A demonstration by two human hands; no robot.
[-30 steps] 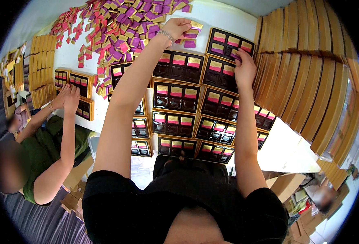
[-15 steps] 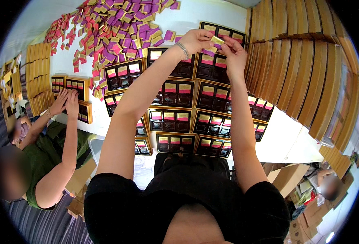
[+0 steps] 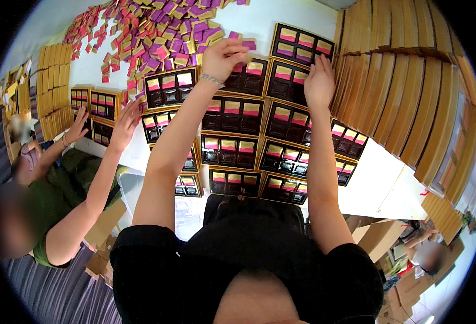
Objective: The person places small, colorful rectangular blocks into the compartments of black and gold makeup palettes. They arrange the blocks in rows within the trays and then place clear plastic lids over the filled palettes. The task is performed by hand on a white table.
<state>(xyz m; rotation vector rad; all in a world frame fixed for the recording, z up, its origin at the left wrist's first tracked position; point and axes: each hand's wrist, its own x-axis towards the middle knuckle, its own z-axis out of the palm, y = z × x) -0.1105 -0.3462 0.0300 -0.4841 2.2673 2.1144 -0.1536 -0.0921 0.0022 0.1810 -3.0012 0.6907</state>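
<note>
My left hand is raised over the far middle of the table, its fingers loosely curled and apart, the tips a little blurred. Beside its fingertips lie purple-and-gold wrapped squares. At the far right, my right hand rests with fingers stretched over the near right corner of a dark tray box. That box has pink-and-gold squares in its far row and purple-and-gold ones in its near row; my fingers partly hide the near right one. Toward me, several similar boxes show a filled far row and bare dark near compartments.
A large heap of wrapped squares covers the far left table. Tall stacks of gold-edged boxes line the right. On my left a co-worker's hands are beside small boxes. Cartons stand behind at the right.
My hands have parted from the small gold square they both held. My left hand has moved left; my right has come down onto the box's corner. The co-worker's hands have spread apart.
</note>
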